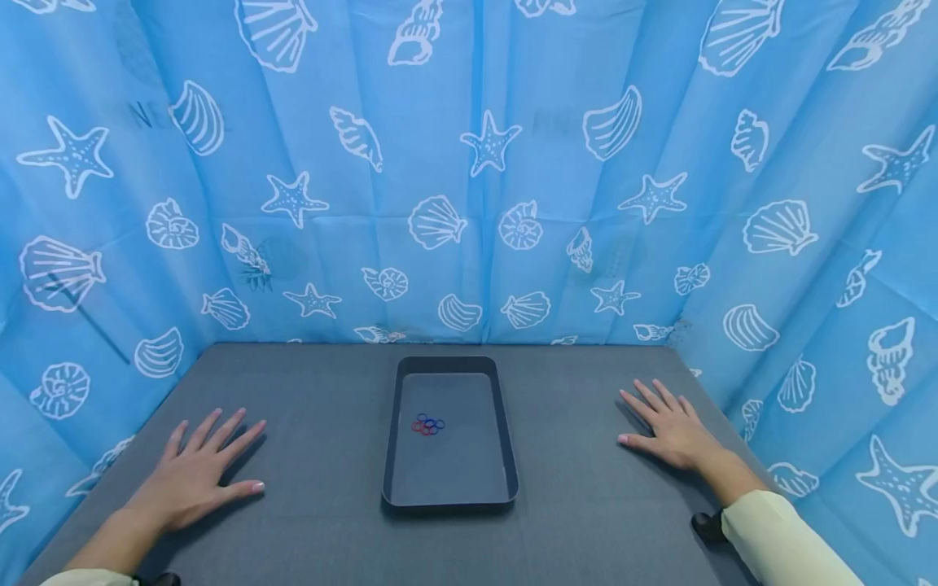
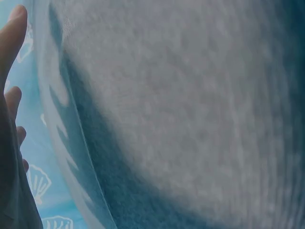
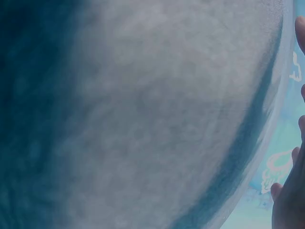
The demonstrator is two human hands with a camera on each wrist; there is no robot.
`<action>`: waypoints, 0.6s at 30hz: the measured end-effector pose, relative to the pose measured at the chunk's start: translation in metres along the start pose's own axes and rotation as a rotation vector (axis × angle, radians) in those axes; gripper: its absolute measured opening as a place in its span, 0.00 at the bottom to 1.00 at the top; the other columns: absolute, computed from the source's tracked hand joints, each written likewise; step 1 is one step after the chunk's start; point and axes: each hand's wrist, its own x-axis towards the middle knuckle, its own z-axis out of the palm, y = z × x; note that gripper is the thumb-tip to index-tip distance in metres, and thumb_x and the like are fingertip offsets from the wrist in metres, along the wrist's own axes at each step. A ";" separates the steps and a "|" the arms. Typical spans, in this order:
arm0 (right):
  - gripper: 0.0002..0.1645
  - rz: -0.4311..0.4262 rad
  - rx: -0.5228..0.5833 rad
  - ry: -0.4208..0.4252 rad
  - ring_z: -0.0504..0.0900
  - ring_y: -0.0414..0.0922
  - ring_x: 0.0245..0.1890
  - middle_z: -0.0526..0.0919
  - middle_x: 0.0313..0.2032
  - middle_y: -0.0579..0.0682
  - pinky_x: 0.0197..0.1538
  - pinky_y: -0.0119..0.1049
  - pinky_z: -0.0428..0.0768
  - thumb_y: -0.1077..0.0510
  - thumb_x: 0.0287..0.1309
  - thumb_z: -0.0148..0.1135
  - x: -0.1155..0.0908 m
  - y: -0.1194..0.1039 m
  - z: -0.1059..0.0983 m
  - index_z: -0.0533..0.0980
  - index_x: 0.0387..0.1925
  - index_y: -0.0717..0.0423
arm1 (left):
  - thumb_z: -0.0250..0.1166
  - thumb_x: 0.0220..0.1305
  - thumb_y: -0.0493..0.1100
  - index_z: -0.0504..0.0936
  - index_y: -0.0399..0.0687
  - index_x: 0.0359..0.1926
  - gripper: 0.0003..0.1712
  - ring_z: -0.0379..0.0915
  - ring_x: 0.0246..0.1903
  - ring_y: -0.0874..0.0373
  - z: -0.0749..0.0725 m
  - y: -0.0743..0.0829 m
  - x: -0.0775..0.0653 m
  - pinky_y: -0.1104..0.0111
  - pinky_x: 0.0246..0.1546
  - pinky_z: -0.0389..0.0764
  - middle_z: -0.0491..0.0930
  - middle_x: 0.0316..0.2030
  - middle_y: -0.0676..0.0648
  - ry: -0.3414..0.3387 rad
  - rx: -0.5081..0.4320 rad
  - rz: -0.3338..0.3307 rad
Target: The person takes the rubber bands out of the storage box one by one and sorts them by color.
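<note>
Since the grey rectangular tray's (image 1: 469, 465) red and blue rings (image 1: 428, 425) overlap, the left hand (image 1: 189, 482) or right hand (image 1: 676, 433), fingers spread, could snag several.

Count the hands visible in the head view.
2: the left hand, fingers spread, left of the dark tray with the red and blue rings; the right hand, fingers extended, right of that tray. Neither is hidden there.

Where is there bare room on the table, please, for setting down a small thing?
Bare table lies between the left hand and the tray, and between the tray and the right hand. Inside the tray, the near end is bare; the crowded spot is slightly left of centre, where red and blue rings cluster.
</note>
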 end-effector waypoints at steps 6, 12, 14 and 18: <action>0.52 -0.015 0.002 0.012 0.45 0.68 0.70 0.53 0.72 0.63 0.62 0.71 0.45 0.26 0.57 0.54 0.006 -0.005 -0.001 0.60 0.72 0.53 | 0.53 0.53 0.80 0.61 0.56 0.73 0.53 0.43 0.67 0.27 -0.003 0.008 0.004 0.31 0.59 0.35 0.54 0.71 0.35 0.025 -0.036 0.034; 0.50 -0.021 0.031 0.023 0.46 0.68 0.70 0.54 0.72 0.63 0.59 0.74 0.50 0.28 0.59 0.55 0.015 -0.009 -0.002 0.60 0.72 0.54 | 0.55 0.54 0.79 0.60 0.56 0.73 0.52 0.43 0.68 0.29 -0.006 0.022 0.006 0.32 0.60 0.37 0.53 0.72 0.36 0.053 -0.081 0.074; 0.50 -0.024 0.049 0.029 0.47 0.69 0.69 0.54 0.72 0.64 0.59 0.73 0.51 0.29 0.60 0.55 0.017 -0.010 -0.003 0.60 0.72 0.54 | 0.56 0.55 0.78 0.61 0.57 0.73 0.52 0.43 0.68 0.30 -0.007 0.028 0.007 0.33 0.61 0.37 0.53 0.72 0.37 0.062 -0.097 0.096; 0.50 -0.037 0.077 0.067 0.49 0.68 0.69 0.54 0.71 0.65 0.60 0.72 0.53 0.29 0.60 0.55 0.021 -0.014 -0.002 0.60 0.72 0.57 | 0.57 0.55 0.77 0.61 0.58 0.73 0.50 0.42 0.69 0.32 -0.006 0.040 0.009 0.35 0.62 0.36 0.53 0.73 0.39 0.076 -0.121 0.134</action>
